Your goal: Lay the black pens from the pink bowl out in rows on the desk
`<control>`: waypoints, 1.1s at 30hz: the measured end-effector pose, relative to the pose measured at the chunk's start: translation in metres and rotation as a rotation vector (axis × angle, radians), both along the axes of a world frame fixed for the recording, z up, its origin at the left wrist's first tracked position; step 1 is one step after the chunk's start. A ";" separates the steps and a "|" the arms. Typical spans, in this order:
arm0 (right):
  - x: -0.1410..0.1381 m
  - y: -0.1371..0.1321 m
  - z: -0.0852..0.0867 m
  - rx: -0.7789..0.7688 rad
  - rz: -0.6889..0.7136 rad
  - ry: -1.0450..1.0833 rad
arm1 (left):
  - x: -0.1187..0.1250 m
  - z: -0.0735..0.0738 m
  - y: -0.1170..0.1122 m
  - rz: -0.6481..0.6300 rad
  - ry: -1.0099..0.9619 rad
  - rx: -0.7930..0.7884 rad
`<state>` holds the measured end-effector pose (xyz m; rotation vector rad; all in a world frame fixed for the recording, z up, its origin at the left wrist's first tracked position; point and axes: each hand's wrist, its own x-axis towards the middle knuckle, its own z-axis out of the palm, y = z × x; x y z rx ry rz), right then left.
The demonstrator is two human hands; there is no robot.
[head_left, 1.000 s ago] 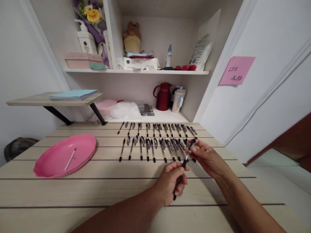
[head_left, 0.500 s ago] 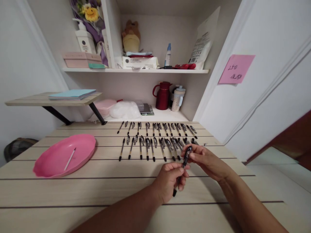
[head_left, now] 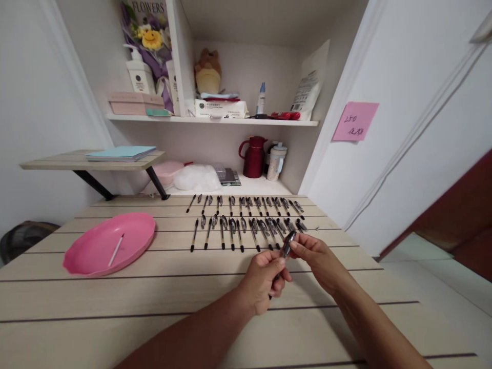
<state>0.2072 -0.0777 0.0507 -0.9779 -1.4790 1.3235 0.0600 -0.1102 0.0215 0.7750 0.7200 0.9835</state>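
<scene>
Between my two hands is a black pen [head_left: 287, 246], tilted with its capped end up and away from me. My left hand [head_left: 263, 281] is closed around the barrel, hiding most of it. The fingers of my right hand [head_left: 313, 253] pinch the dark cap at the upper end; I cannot tell how far the cap sits on the barrel. Just beyond my hands lie two rows of pens, a front row [head_left: 222, 236] and a back row [head_left: 218, 206]. Loose clear-and-black caps [head_left: 203, 221] rest beside the pens.
A pink tray [head_left: 77, 256] at the left holds one white pen [head_left: 116, 250]. Behind the slatted table [head_left: 154, 297] stand a dark red jug [head_left: 253, 158] and a pale tumbler [head_left: 275, 161]. A small raised shelf [head_left: 57, 160] carries blue-covered papers [head_left: 121, 152].
The view has tilted up slightly and shifted right. My left hand covers more of the pen, and its lower end shows less. Both hands keep hold of it.
</scene>
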 end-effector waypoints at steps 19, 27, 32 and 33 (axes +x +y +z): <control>-0.053 -0.066 -0.019 -0.130 -0.017 0.216 | -0.061 0.030 -0.054 0.312 1.070 0.863; -0.047 -0.073 -0.037 -0.136 -0.051 0.060 | -0.103 0.041 -0.074 0.386 1.165 0.815; -0.058 -0.076 -0.034 -0.008 0.017 -0.004 | -0.120 0.044 -0.081 0.108 0.720 0.345; -0.063 -0.078 -0.032 0.024 0.038 -0.004 | -0.119 0.043 -0.083 0.024 0.623 0.287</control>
